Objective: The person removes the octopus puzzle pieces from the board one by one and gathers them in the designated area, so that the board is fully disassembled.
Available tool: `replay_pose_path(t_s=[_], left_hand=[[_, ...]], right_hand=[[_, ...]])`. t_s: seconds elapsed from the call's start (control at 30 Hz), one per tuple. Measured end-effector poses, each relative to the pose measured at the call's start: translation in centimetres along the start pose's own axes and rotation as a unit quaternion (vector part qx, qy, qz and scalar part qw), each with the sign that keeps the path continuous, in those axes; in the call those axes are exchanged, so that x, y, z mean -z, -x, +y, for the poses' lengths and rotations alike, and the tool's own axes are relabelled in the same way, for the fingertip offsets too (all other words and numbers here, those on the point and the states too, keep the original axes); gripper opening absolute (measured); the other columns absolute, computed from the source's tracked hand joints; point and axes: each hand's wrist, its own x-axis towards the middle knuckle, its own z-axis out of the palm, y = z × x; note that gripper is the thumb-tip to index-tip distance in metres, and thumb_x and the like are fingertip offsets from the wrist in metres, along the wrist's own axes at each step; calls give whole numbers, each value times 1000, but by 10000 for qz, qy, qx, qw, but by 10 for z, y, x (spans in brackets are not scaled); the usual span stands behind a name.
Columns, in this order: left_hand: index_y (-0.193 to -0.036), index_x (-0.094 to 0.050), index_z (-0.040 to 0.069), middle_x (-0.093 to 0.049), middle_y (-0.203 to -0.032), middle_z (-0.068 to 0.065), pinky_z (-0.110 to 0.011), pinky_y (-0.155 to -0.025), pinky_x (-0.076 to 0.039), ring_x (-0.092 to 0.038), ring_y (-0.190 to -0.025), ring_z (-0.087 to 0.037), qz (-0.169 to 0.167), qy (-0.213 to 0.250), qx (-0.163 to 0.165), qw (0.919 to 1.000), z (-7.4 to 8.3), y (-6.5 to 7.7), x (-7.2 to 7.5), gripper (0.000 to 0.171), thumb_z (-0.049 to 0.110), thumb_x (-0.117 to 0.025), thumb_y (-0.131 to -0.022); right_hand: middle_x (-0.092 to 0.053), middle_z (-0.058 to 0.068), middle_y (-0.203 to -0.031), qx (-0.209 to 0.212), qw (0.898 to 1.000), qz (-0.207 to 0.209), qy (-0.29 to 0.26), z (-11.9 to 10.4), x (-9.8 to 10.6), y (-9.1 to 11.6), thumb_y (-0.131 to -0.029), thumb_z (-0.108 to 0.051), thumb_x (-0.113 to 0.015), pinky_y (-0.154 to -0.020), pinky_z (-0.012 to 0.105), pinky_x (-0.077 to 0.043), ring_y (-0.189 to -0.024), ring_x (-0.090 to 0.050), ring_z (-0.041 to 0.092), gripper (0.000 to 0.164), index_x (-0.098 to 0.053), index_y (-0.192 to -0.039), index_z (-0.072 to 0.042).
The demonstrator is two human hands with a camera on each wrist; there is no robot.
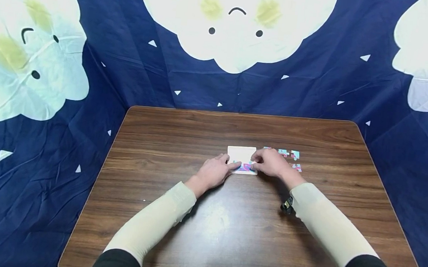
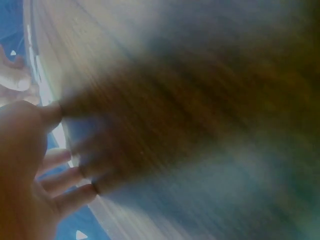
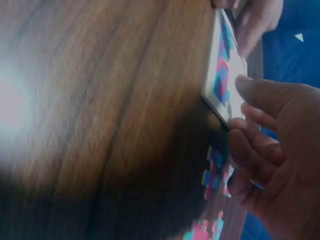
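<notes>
A shallow white puzzle tray (image 1: 241, 152) lies on the table, with a strip of pink, purple and blue puzzle pieces (image 1: 246, 167) along its near side. My left hand (image 1: 213, 171) lies at the tray's left side, thumb stretched onto the pieces and the other fingers extended by the edge. In the left wrist view those fingers (image 2: 70, 176) are spread and fairly straight. At the tray's right side, my right hand (image 1: 272, 163) has curled fingers and pinches a puzzle piece over the strip's right end. The fingers mostly cover that piece. In the right wrist view its thumb reaches over the tray (image 3: 212, 75).
Several loose puzzle pieces (image 1: 295, 154) lie on the wooden table (image 1: 183, 135) right of the tray, some partly hidden by my right hand. A small dark device (image 1: 287, 204) sits at my right wrist. Blue cloth (image 1: 203, 81) with cloud faces surrounds the table's far and side edges.
</notes>
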Motion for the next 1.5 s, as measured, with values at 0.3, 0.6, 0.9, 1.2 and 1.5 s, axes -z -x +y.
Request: replay_pose_path(t_s=[0.3, 0.6, 0.9, 1.2, 1.5], left_hand=[[-151, -46, 51, -53, -133, -19, -52, -82, -61, -58, -129, -40, -384, -176, -40, 9991, 4, -2, 2, 49, 27, -48, -108], [-149, -50, 48, -50, -142, -23, -54, -93, -58, -53, -136, -45, -554, -166, 59, 9983, 7, -4, 4, 49, 24, -49, -107], [-149, -49, 48, -50, -140, -22, -53, -93, -58, -53, -135, -44, -599, -163, 91, 9980, 8, -7, 3, 49, 24, -49, -107], [-149, -50, 49, -53, -134, -20, -53, -91, -59, -55, -133, -44, -578, -134, 117, 9982, 8, -6, 4, 47, 26, -48, -107], [-148, -51, 48, -53, -135, -21, -54, -89, -60, -55, -133, -45, -583, -139, 131, 9981, 9, -5, 4, 46, 26, -48, -108]], right_hand=[[-71, 4, -103, 11, 9995, 17, 318, 0, -10, -1, -87, -28, -83, -91, 46, -55, -98, -67, 23, 28, -79, -110, -13], [-69, 4, -100, 79, 9992, 201, 341, -2, -11, 0, -87, -28, -82, -88, 46, -54, -93, -66, 23, 26, -79, -109, -13], [-68, 0, -92, -78, 9993, 310, 190, -2, -12, -1, -86, -24, -82, -84, 43, -54, -87, -65, 18, 19, -75, -101, -14], [-67, -7, -77, -140, 9995, 199, -205, -3, -9, -3, -88, -17, -79, -75, 38, -52, -74, -60, 12, 12, -73, -98, -12], [-68, -7, -77, -142, 9988, 199, -433, 0, -11, -1, -87, -15, -80, -79, 40, -54, -76, -62, 11, 17, -72, -102, -13]])
